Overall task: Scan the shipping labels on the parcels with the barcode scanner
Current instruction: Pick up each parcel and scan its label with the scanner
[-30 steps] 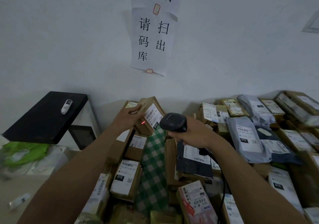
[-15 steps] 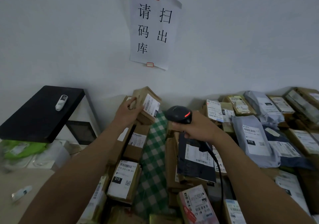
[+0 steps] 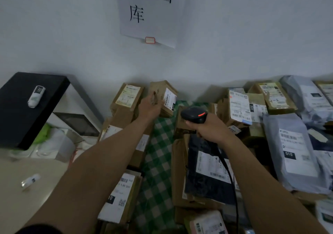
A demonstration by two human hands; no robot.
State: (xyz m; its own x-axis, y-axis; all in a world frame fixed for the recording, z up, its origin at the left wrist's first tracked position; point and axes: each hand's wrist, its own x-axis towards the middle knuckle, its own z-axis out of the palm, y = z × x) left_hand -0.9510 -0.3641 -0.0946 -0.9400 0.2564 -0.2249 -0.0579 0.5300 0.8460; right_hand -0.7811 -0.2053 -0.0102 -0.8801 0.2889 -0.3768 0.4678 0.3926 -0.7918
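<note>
Since the earlier frames, the small cardboard box [image 3: 160, 93] has been carried back into the wall-side row, and the red aiming spot is no longer showing on its shipping label [image 3: 169, 98]. The left hand [image 3: 149, 106] is lying against the box's left face; blur is hiding whether it is gripping or merely pushing. The box is standing tilted beside a brown carton [image 3: 128, 97], its long axis rising toward the wall and its label facing right. It is judged a scanned parcel being set aside. Right of the green checked cloth [image 3: 158, 143], the right hand [image 3: 210, 127] is clenching the barcode scanner [image 3: 192, 114], evidently keeping it ready. The scanner's head is pointing left and away, its handle running down into the fist, and its cable [image 3: 229, 172] is trailing back. A grey mailer [image 3: 292, 152] is lying label-up further right.
</note>
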